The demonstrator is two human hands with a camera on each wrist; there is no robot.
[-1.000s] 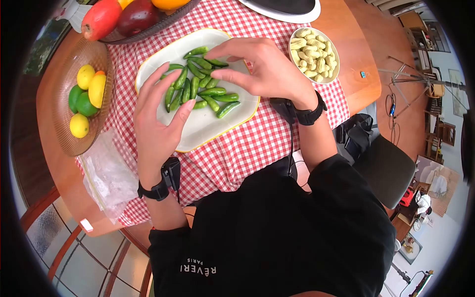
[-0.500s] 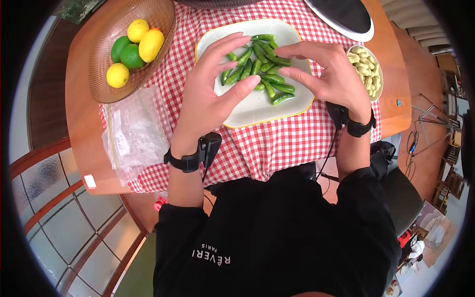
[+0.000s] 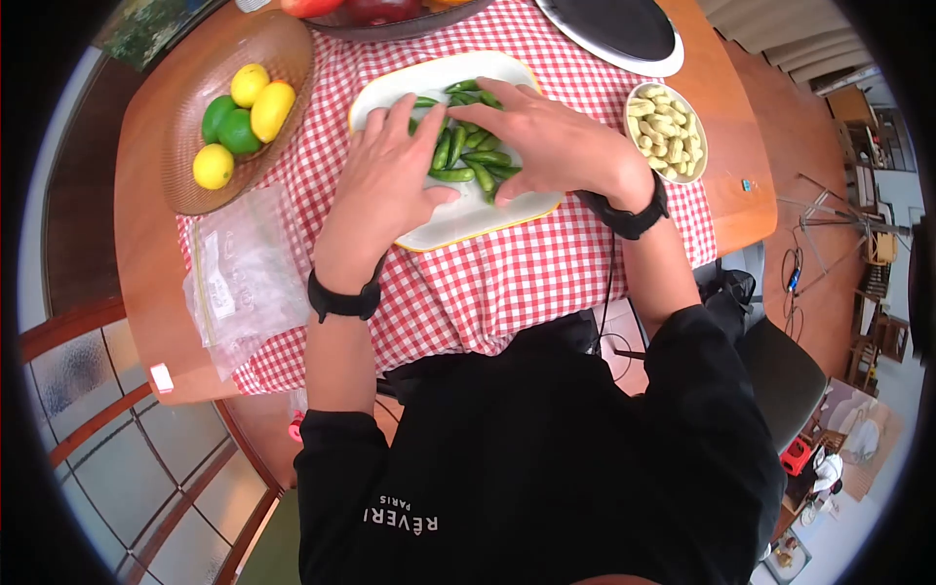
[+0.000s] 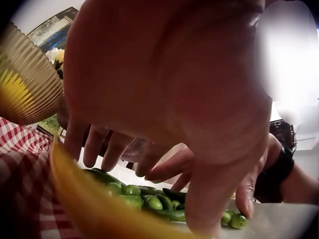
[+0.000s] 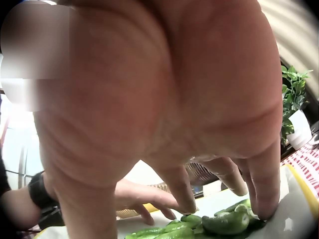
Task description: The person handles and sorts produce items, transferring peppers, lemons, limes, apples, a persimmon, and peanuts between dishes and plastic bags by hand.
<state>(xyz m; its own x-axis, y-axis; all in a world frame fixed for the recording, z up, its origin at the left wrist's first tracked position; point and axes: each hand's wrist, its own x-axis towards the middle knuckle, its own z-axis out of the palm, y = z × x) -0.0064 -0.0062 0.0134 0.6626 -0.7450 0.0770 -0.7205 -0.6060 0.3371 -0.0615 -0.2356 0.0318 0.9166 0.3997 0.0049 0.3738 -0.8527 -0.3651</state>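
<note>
Several green chili peppers [image 3: 451, 175] lie in a loose heap on a white, yellow-rimmed plate [image 3: 439, 230]. At the heap's left side is my left hand [image 3: 385, 180], fingers spread and pointing down, with the thumb near the front peppers. My right hand [image 3: 556, 146] arches over the right side, its fingertips down among the peppers and its thumb at the front edge. The right wrist view has those fingertips right at a pepper [image 5: 227, 223]. Both palms hide part of the heap in the head view, and neither hand grips a pepper.
A ribbed amber bowl [image 3: 182, 185] with lemons and limes stands left of the plate, above a clear plastic bag [image 3: 249, 283]. To the right is a bowl of peanuts [image 3: 668, 132]. A black-and-white round plate [image 3: 614, 29] and a dark fruit bowl [image 3: 414, 24] stand farther back.
Both hands have come down from above the plate to the peppers, one on each side. The peppers between them sit slightly closer together. The head view has shifted.
</note>
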